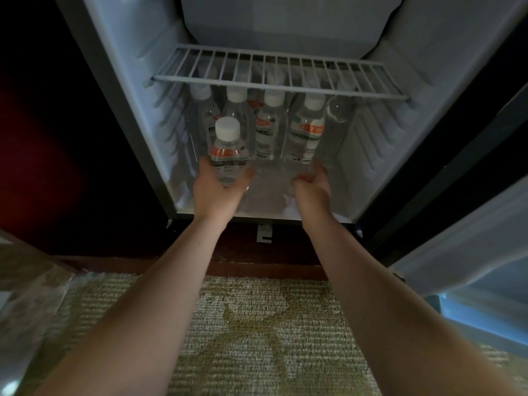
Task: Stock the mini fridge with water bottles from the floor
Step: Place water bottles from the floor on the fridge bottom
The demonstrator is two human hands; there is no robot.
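Carpet [257, 324] lies nearest us, both bare arms [160, 295] reaching over it into the open fridge [400, 132]. Our left hand [217, 192] grips an upright water bottle [227, 155] at the fridge floor's front left. Our right hand [311, 187], fingers loosely curled, seems empty. Behind stand more bottles [268, 130], under a wire shelf [280, 72].

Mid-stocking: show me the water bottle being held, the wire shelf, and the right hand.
Held water bottle [227, 160]: head view, on its label.
Wire shelf [285, 72]: head view, on the bars near its middle.
Right hand [311, 187]: head view, on the back of the hand.
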